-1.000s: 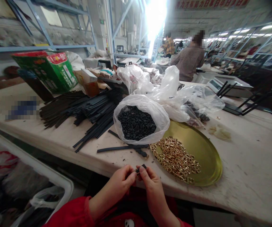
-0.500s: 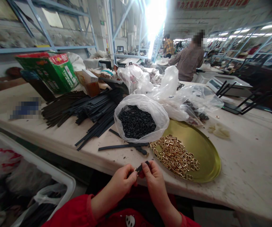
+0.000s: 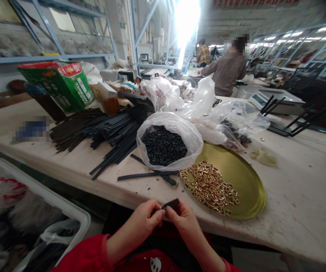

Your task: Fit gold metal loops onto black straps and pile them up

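Both hands meet at the table's front edge, low in the middle of the view. My left hand [image 3: 147, 219] is closed, pinching a dark strap where a small gold buckle shows at the fingertips. Closed on the same black strap [image 3: 172, 203] is my right hand [image 3: 183, 214], its thumb close to the buckle. Beyond them lies a loose black strip [image 3: 143, 175]. A clear plastic bag [image 3: 195, 141] holds small black loops [image 3: 163, 145]. To its right, a round gold tray [image 3: 246, 185] carries a heap of gold buckles [image 3: 211, 187].
A pile of black strips [image 3: 114, 130] lies at left, before a green box [image 3: 66, 88]. Plastic bags [image 3: 177, 94] stand behind. A white bin [image 3: 78, 211] is at lower left. A scale [image 3: 276, 98] sits at right. A person [image 3: 227, 71] stands farther back.
Both hands have dipped slightly. The strap lies flatter, its free end reaching right over my right fingers, and my right thumb has moved left towards the buckle. The person behind has shifted slightly.
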`<state>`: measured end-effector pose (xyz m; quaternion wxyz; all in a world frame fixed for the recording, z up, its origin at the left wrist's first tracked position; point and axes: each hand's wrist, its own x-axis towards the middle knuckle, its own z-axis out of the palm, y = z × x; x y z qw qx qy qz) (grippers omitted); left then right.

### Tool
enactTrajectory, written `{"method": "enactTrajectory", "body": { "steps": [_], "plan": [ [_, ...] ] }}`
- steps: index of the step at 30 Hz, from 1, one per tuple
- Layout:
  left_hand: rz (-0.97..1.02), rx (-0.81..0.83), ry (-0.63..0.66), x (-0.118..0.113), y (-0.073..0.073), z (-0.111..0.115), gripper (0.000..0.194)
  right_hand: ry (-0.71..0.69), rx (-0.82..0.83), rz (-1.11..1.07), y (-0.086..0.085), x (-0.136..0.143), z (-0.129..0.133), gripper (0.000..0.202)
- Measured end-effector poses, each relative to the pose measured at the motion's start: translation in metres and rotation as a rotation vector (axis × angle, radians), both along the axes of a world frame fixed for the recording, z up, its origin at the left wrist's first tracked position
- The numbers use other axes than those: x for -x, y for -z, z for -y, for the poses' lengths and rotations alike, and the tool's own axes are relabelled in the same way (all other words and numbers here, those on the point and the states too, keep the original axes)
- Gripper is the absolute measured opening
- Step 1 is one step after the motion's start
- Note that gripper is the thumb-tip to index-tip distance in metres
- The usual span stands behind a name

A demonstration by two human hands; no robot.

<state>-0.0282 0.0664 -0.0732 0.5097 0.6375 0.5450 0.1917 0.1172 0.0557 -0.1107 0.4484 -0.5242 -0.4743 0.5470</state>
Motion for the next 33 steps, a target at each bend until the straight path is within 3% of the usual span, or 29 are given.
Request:
{"method": "enactTrajectory", "body": {
  "steps": [4, 10, 13, 16, 19, 21, 23, 24, 28, 33],
  "plan": [
    [0.014, 0.031, -0.012, 0.003, -0.003, 0.0, 0.024, -0.008, -0.133, 0.201, -0.002, -0.003, 0.005, 0.012],
    [0.093, 0.127, -0.007, 0.006, -0.002, -0.001, 0.028, -0.207, 0.115, -0.1, -0.006, -0.005, -0.001, 0.025],
    [0.063, 0.14, -0.023, 0.008, -0.001, -0.008, 0.028, -0.274, 0.043, -0.064, -0.011, -0.005, -0.004, 0.024],
    [0.056, 0.096, -0.019, 0.009, -0.005, -0.019, 0.023, -0.409, -0.071, 0.122, -0.023, -0.013, -0.014, 0.018],
    [0.015, -0.029, 0.065, 0.01, -0.011, -0.03, 0.015, -0.463, -0.195, 0.338, -0.039, -0.026, -0.046, 0.013],
    [-0.025, -0.071, 0.069, 0.01, -0.013, -0.038, 0.015, -0.267, -0.328, 0.525, -0.046, -0.032, -0.079, 0.014],
    [-0.017, -0.059, 0.034, 0.011, -0.011, -0.045, 0.021, -0.101, -0.465, 0.88, -0.047, -0.035, -0.116, 0.019],
    [0.003, -0.05, 0.022, 0.012, -0.009, -0.048, 0.022, -0.114, -0.485, 1.098, -0.045, -0.035, -0.133, 0.021],
    [0.066, -0.028, -0.003, 0.014, 0.003, -0.055, 0.023, -0.19, -0.439, 1.3, -0.027, -0.026, -0.181, 0.014],
    [0.079, -0.016, -0.031, 0.017, 0.011, -0.059, 0.025, -0.249, -0.42, 1.417, -0.013, -0.016, -0.194, 0.014]
  ]
}}
